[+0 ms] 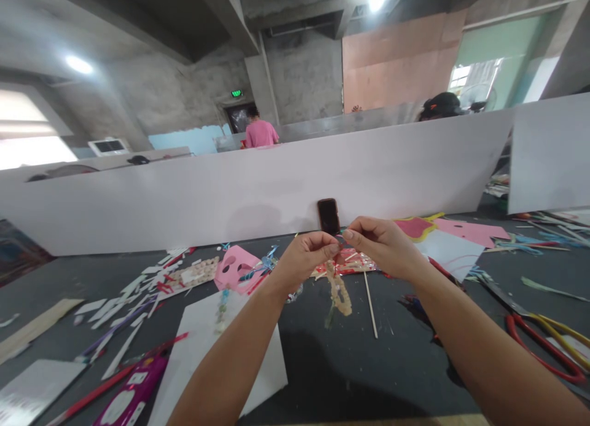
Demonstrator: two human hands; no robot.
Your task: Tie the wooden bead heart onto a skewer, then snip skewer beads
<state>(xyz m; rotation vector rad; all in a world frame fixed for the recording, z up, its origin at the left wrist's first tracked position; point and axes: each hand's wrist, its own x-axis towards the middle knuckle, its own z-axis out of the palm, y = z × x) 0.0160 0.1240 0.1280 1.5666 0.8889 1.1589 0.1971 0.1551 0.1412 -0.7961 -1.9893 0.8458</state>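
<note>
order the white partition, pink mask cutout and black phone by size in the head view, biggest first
1. White partition
2. Pink mask cutout
3. Black phone

The phone sits farther from the camera, so its true size against the cutout is unsure.

1. Pinched piece (340,236) between left hand (304,260) and right hand (382,248): too small to identify.
2. Phone (329,216): lower end hidden behind the hands.
3. Red sheet (345,265): upper part hidden behind the hands.
4. Scissors (544,346): handles cut off by right edge.
5. Person (441,105) beyond white partition (258,198): body hidden.
</note>
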